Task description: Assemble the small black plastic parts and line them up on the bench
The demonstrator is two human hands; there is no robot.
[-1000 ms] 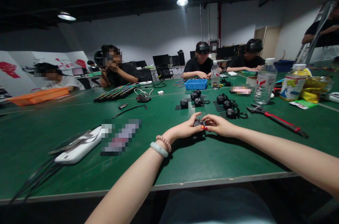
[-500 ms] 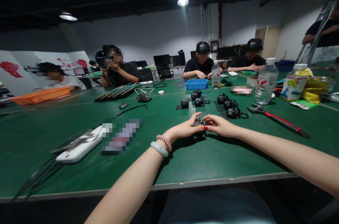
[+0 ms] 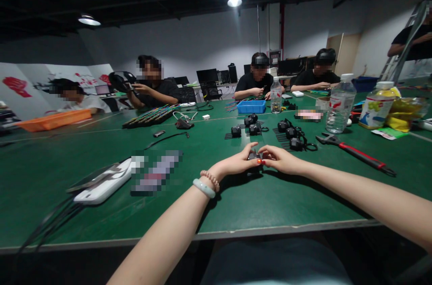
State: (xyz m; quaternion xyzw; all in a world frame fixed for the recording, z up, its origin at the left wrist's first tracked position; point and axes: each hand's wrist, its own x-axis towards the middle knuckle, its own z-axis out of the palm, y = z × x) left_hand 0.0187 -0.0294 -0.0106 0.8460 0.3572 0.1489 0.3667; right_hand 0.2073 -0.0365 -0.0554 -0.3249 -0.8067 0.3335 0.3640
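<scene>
Both hands meet over one small black device point(image 3: 254, 156) near the front of the green table point(image 3: 189, 163). My left hand point(image 3: 237, 161) is closed round its left side, the thumb pressed along the near edge. From the right, my right hand point(image 3: 278, 158) pinches at the same device, its fingers curled and the thumb tip touching the left thumb. The fingers cover much of the device. Just beyond lie more black devices of a similar look with thin prongs or wires, one group point(image 3: 254, 127) behind my left hand and another point(image 3: 292, 134) behind my right.
An adjustable wrench point(image 3: 354, 152) with red-black handle lies to the right, near a clear bottle point(image 3: 340, 103). A white power bank point(image 3: 104, 186) with black cables and a phone point(image 3: 157, 175) lie left. Farther back stand a blue tray point(image 3: 251, 106) and an orange tray point(image 3: 56, 119); people sit beyond.
My hands keep the same hold on the black device. Across the table at the left, a person has lowered a dark headset from the face. The view has shifted slightly.
</scene>
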